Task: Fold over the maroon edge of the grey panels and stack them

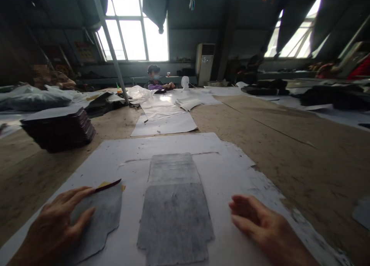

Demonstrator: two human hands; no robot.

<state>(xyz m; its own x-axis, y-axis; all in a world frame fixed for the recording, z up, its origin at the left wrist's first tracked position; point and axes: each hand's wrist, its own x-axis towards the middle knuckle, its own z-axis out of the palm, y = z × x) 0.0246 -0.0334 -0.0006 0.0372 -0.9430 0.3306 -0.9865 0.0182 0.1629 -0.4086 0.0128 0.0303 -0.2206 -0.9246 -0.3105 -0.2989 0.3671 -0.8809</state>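
Note:
My left hand [62,219] lies on a grey, fabric-like cut panel [101,216] at the left, thumb spread from the outstretched fingers. Along this panel's upper edge a dark red strip and a bit of yellow show. Flat in the middle of a white paper sheet [121,243] is a pair of overlapping or joined grey pieces, a paler creased one [173,167] above a darker notched one [175,223]. To their right, my right hand [257,219] is over the paper, fingers loosely curved and thumb apart, with nothing visible in it.
A stack of dark panels [58,129] stands at the left of the brown tabletop [260,123]. Beyond are more white sheets [167,119], a slanting pole [111,46] and plastic-wrapped goods [34,98]. A masked person [154,81] sits across the table; other people are farther off.

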